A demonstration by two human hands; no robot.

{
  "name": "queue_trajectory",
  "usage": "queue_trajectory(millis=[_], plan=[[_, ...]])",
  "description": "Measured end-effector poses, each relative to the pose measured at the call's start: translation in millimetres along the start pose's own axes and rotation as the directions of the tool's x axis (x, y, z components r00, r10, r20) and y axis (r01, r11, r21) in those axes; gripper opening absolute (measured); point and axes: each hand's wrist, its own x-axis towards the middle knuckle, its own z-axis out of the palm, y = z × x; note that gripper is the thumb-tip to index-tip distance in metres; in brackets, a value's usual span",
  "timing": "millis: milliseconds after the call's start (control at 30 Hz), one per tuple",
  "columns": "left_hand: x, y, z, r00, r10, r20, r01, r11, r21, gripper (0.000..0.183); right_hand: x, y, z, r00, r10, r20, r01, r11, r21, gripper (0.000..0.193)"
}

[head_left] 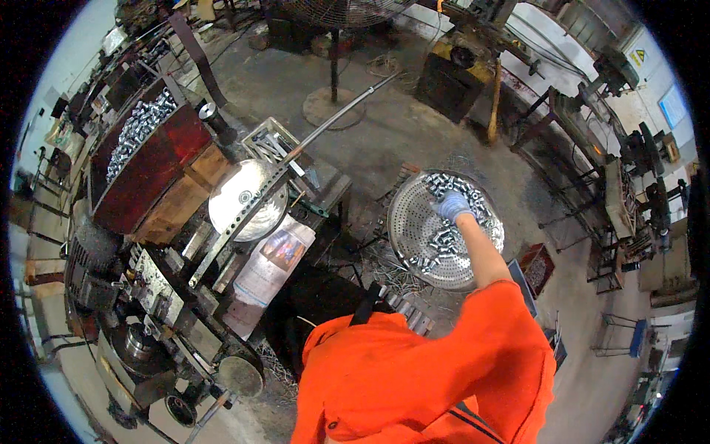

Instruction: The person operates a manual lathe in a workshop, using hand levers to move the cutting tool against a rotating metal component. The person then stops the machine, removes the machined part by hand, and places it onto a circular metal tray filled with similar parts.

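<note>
My right hand (452, 206), in a pale blue and white knit glove, reaches into a large round perforated metal basin (409, 222). It touches a heap of small shiny metal sleeves (444, 242) lying in the basin's right and upper part. Its fingertips point down among the pieces, so whether they grip one cannot be seen. The left part of the basin shows bare holes. My left hand is out of view; only orange clothing shows at the lower middle.
To the left, a dark red bin (151, 174) is heaped with similar metal pieces. A machine with a round shiny disc (237, 196) and a long bar (340, 112) stands nearer. A printed sack (270, 266) lies beside it. A small red box (537, 268) sits right of the basin.
</note>
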Motion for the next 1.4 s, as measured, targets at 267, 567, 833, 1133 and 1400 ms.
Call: queue_trajectory(millis=[267,567,833,1133,1400], plan=[[-6.4,3.8,-5.5,1.000,0.004,-0.020,-0.003,0.999,0.036,0.041,20.7,-36.3,5.3,0.996,-0.087,-0.018,0.078,0.955,-0.285,0.056],[-7.0,-7.6,-8.0,1.000,-0.015,-0.022,0.015,0.999,0.035,0.041,24.9,-47.9,23.7,0.955,-0.226,0.194,0.275,0.919,-0.284,0.059],[1.5,-19.4,-15.1,1.000,-0.008,-0.012,0.008,1.000,0.019,0.041,33.8,-66.9,46.3,0.978,-0.204,0.049,0.209,0.966,-0.155,0.062],[53.4,-94.4,-41.3,0.990,0.109,-0.090,-0.128,0.960,-0.247,0.033,13.8,-82.1,44.2,0.797,-0.328,-0.507,0.434,0.895,0.104,0.045],[27.0,-91.8,-40.0,0.991,0.091,-0.097,-0.121,0.922,-0.368,0.034,-115.3,-269.6,-15.3,0.565,-0.756,-0.332,0.794,0.388,0.468,0.019]])
